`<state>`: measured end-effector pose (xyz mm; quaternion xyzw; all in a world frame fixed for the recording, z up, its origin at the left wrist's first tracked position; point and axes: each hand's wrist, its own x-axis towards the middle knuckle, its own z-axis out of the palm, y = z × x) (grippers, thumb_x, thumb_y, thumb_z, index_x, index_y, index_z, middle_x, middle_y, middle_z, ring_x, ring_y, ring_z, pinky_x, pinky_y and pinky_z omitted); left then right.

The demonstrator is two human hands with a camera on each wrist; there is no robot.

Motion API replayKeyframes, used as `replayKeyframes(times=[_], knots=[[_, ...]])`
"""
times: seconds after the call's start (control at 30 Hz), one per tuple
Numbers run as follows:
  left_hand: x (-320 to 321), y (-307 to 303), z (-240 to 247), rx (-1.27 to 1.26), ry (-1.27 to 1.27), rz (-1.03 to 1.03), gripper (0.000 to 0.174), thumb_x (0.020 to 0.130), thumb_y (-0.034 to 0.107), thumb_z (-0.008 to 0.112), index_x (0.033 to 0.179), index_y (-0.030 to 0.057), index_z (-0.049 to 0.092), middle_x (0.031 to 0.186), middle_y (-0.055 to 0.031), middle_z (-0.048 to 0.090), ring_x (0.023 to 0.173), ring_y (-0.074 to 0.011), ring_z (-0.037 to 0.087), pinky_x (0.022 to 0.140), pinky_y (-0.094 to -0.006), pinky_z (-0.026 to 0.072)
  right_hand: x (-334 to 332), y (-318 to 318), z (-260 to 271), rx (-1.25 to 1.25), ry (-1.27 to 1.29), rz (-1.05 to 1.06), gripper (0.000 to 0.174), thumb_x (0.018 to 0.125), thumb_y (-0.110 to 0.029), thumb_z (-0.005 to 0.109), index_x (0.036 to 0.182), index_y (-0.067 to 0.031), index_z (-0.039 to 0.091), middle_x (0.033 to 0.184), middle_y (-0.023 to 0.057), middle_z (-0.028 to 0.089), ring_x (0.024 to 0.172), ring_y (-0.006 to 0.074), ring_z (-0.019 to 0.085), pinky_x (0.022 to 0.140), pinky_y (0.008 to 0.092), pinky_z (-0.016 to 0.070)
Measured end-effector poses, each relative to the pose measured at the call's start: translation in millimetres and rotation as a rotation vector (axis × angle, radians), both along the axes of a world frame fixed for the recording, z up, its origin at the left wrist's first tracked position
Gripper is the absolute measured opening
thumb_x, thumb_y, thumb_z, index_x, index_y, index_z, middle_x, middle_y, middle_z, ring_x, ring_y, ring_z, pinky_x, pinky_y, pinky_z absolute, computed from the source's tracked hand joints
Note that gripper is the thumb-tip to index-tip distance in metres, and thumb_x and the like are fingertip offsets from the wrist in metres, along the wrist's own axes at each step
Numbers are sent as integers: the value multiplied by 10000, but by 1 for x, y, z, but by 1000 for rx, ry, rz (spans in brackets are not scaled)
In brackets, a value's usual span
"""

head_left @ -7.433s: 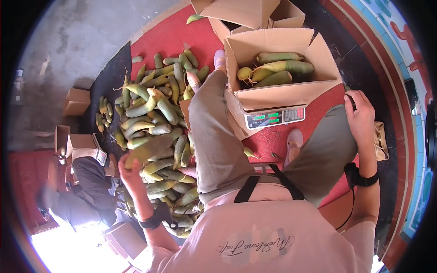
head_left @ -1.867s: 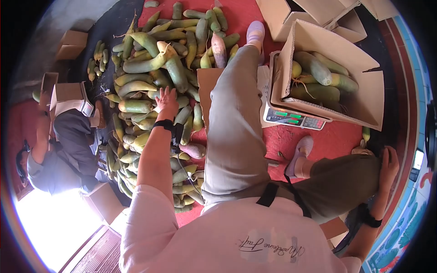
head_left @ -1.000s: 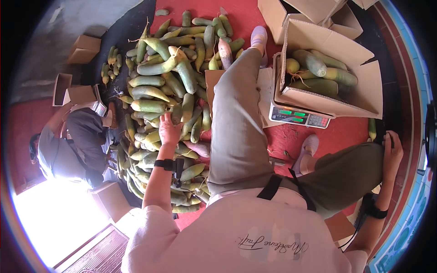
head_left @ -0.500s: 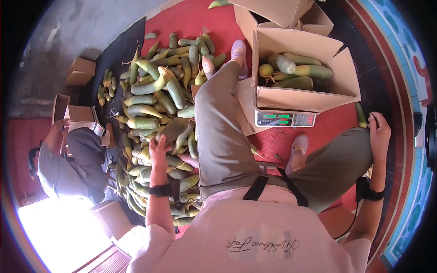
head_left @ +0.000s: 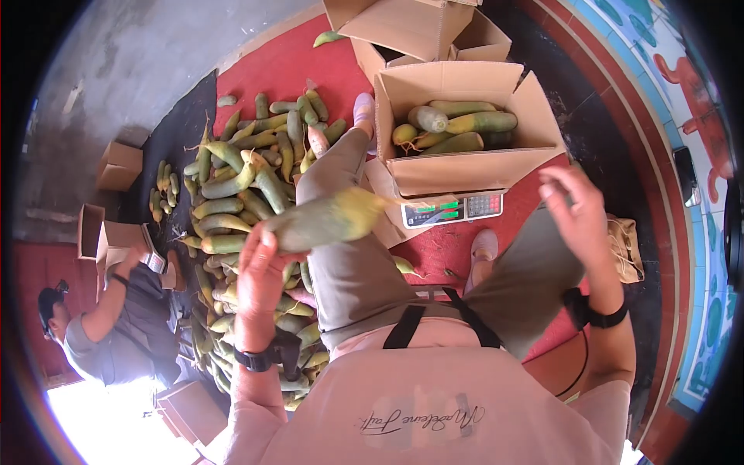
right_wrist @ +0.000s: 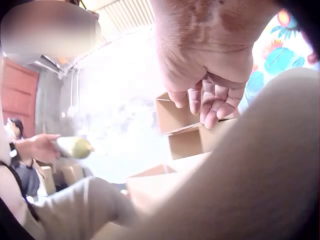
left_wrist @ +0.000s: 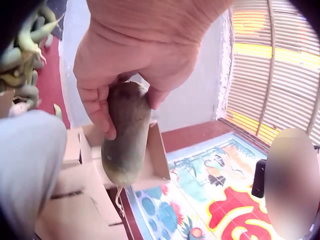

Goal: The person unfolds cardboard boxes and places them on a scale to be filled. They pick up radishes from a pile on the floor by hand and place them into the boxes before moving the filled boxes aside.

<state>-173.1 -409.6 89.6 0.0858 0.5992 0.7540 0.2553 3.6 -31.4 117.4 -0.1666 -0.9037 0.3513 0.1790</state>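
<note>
My left hand point(head_left: 260, 291) grips a green radish point(head_left: 322, 223) by its blunt end, over my left thigh. Its yellowish root tip points toward the scale point(head_left: 453, 209). In the left wrist view, thumb and fingers wrap the top of this radish point(left_wrist: 127, 135), and a thin root hangs from its lower end. My right hand point(head_left: 577, 213) hovers above the right knee with nothing in it, fingers relaxed in the right wrist view. Ahead stands an open cardboard box point(head_left: 473, 170) on the scale, with several green radishes point(head_left: 482, 122) lying inside.
A large heap of radishes point(head_left: 232, 186) covers the red mat point(head_left: 256, 70) on my left. More open boxes point(head_left: 403, 31) stand behind the one on the scale. Another person point(head_left: 116, 333) sits at far left beside boxes. A phone point(head_left: 685, 174) lies at right.
My left hand has lifted the radish off the heap and brought it right, over the thigh. My right hand has risen from the knee. Since the oldest frame, the box has gained a pale-ended radish.
</note>
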Motion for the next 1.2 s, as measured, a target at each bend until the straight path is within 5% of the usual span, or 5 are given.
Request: replayKeyframes(times=[0.2, 0.4, 0.67, 0.8, 1.2], knots=[[24, 50, -10, 97, -154, -354, 480, 896, 327, 534, 1194, -39, 450, 1056, -146, 584, 890, -233, 601, 774, -343, 483, -14, -65, -7, -35, -57, 458, 527, 717, -181, 696, 1180, -22, 502, 1112, 170, 561, 989, 312, 566, 841, 384, 449], [21, 65, -20, 195, -211, -411, 480, 925, 342, 482, 1207, -43, 438, 1040, -148, 586, 873, -236, 603, 782, -338, 480, -11, -67, -18, -310, -231, 464, 229, 850, -207, 579, 946, 1, 561, 783, 174, 584, 737, 340, 568, 690, 378, 456], [20, 78, -31, 232, -331, -525, 540, 944, 367, 426, 1289, -47, 380, 1126, -157, 568, 1005, -242, 576, 865, -335, 450, -24, -68, 15, -483, -109, 191, 221, 919, -184, 502, 826, 14, 527, 633, 58, 500, 564, 97, 495, 514, 261, 419], [8, 71, -31, 92, -165, -554, 528, 945, 354, 428, 1288, -44, 386, 1170, -187, 547, 1051, -270, 562, 887, -351, 432, -40, -45, 36, -167, 115, 118, 258, 943, -187, 443, 764, -8, 488, 623, 18, 470, 531, 75, 447, 497, 222, 367], [-16, 54, -93, 141, -330, -357, 389, 959, 288, 425, 1172, -33, 478, 1115, -159, 572, 1045, -229, 563, 889, -331, 447, -98, 74, -20, 665, -215, -102, 260, 897, -249, 462, 799, -23, 544, 762, 178, 576, 776, 362, 565, 681, 440, 442]])
